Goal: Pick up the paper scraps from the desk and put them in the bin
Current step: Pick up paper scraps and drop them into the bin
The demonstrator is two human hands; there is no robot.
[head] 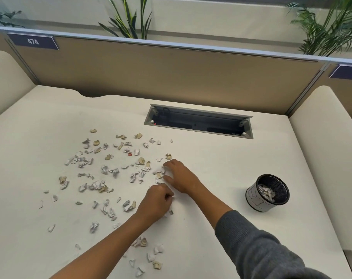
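So we've got a white counter absolutely littered with paper scraps, white and tan bits, mostly spread over the left and middle, with a few more close to the near edge. Our left hand is down on the counter with its fingers curled in, and it looks like it's pinching a scrap or two at the fingertips, though we can't really make out what's in there. Our right hand sits just beyond it, fingers spread and laid flat over a little cluster of scraps. The bin is a small round black mesh cup with a white label, standing upright off to the right, well apart from both hands, already with some scraps inside.
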